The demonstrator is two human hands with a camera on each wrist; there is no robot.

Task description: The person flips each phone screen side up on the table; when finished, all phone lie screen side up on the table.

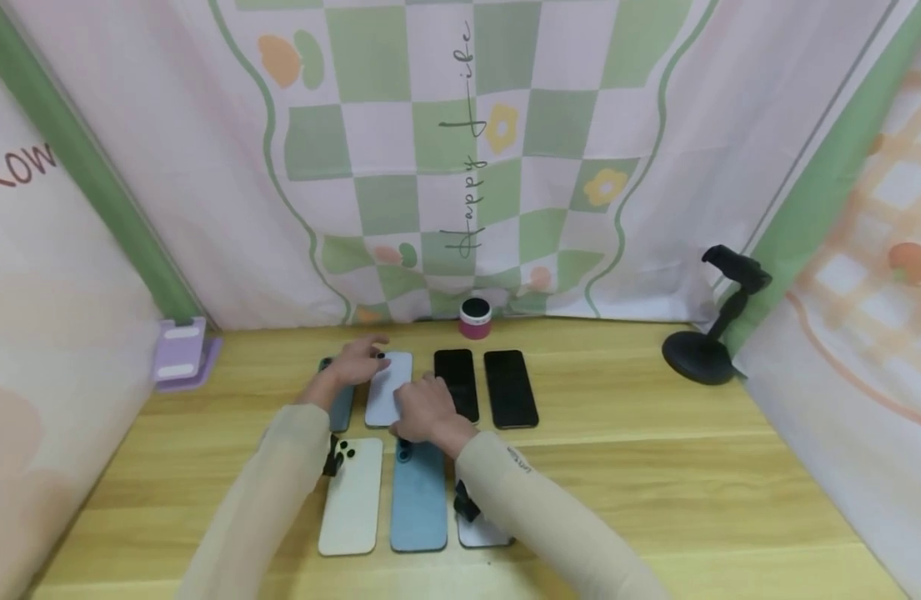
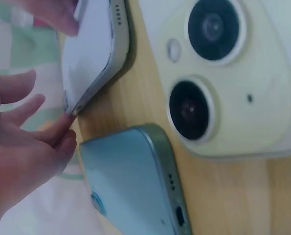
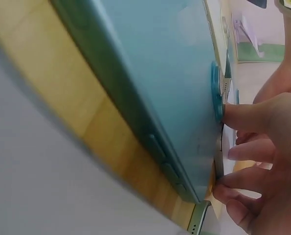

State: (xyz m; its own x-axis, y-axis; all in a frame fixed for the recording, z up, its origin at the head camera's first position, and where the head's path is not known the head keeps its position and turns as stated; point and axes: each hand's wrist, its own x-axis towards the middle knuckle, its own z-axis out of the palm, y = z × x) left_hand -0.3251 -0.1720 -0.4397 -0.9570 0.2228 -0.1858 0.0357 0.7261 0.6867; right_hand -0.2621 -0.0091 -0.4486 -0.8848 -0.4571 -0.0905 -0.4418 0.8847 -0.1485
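A pale lavender smartphone (image 1: 382, 400) lies face down in the back row. My left hand (image 1: 352, 364) reaches over its far end; in the left wrist view its fairly straight fingers (image 2: 57, 132) touch the phone's corner. At the near right corner of that phone, my right hand (image 1: 427, 410) bends its thumb and fingers (image 3: 250, 149) around the edge. Under the left wrist lies a dark teal smartphone (image 1: 342, 412). A cream smartphone (image 1: 351, 508) and a blue smartphone (image 1: 418, 508) lie nearer me, backs up. The right sleeve partly covers another pale smartphone (image 1: 484, 535).
Two black smartphones (image 1: 456, 379) lie screen up to the right of the hands. Behind them stands a small pink cylinder (image 1: 475, 323) with a black top. A purple folding stand (image 1: 181, 354) is at far left, a black stand (image 1: 700, 358) at right. Printed curtains border the wooden table (image 1: 655, 483).
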